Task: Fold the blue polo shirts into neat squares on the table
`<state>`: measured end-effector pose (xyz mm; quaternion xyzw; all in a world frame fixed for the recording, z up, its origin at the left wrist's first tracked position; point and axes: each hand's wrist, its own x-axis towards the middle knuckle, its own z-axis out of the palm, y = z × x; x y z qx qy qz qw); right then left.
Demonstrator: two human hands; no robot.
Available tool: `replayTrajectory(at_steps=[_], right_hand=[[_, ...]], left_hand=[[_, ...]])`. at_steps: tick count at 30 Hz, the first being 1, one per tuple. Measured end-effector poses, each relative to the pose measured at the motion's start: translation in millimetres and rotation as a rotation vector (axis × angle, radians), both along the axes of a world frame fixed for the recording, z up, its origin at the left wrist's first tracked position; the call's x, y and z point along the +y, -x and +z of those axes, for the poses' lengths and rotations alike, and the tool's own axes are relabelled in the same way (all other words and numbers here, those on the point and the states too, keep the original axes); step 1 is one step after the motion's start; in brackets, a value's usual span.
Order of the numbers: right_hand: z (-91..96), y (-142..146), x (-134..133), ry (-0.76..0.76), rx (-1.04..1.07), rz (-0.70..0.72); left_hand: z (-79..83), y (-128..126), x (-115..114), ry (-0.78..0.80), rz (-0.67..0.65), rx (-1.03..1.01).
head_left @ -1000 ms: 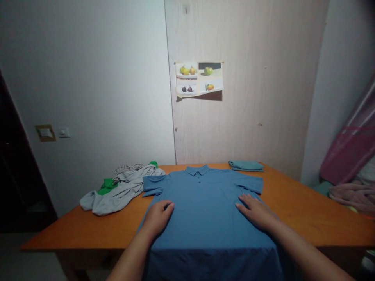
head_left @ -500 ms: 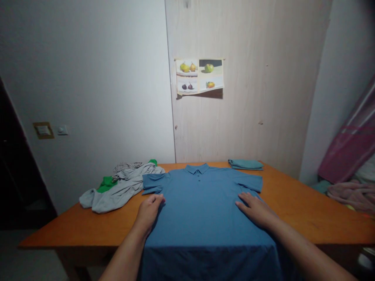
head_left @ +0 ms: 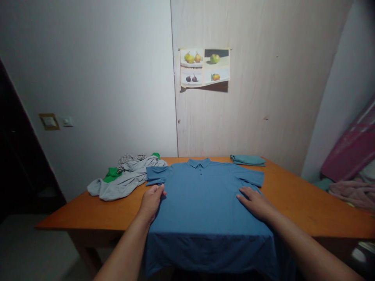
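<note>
A blue polo shirt point(head_left: 202, 203) lies spread front side up, its buttoned collar toward the wall and its lower part hanging over the table's near edge. At the shirt's left side, just below the sleeve, my left hand point(head_left: 152, 201) is closed with thumb and fingers pinched on the fabric edge. My right hand point(head_left: 254, 201) rests palm down on the shirt's right side below the other sleeve, its fingers stretched out and apart.
The shirt is on an orange-brown wooden table point(head_left: 293, 203). A heap of grey and green clothes point(head_left: 125, 179) lies at the back left. A folded teal cloth point(head_left: 248, 160) sits at the back right. Behind the table stands a wall with a fruit picture point(head_left: 205, 68).
The view has shifted, so the scene appears slightly higher and more of the shirt's hanging hem shows. Both hands stay at nearly the same places on the shirt.
</note>
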<state>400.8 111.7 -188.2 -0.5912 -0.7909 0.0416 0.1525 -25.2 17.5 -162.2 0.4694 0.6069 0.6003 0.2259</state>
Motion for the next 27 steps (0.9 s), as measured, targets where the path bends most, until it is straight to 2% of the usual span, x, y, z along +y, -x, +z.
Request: replayTrajectory(at_steps=[18, 23, 27], right_hand=[[-1.6, -0.5, 0.7, -0.002, 0.020, -0.016], [-9.4, -1.8, 3.3, -0.031, 0.004, -0.020], [-14.5, -3.2, 2.7, -0.058, -0.020, -0.024]], left_hand=[[-2.6, -0.2, 3.6, 0.021, -0.009, 0.178], [0.0, -1.9, 3.3, 0.018, 0.030, 0.126], [1.9, 4.9, 12.1, 0.024, 0.047, -0.005]])
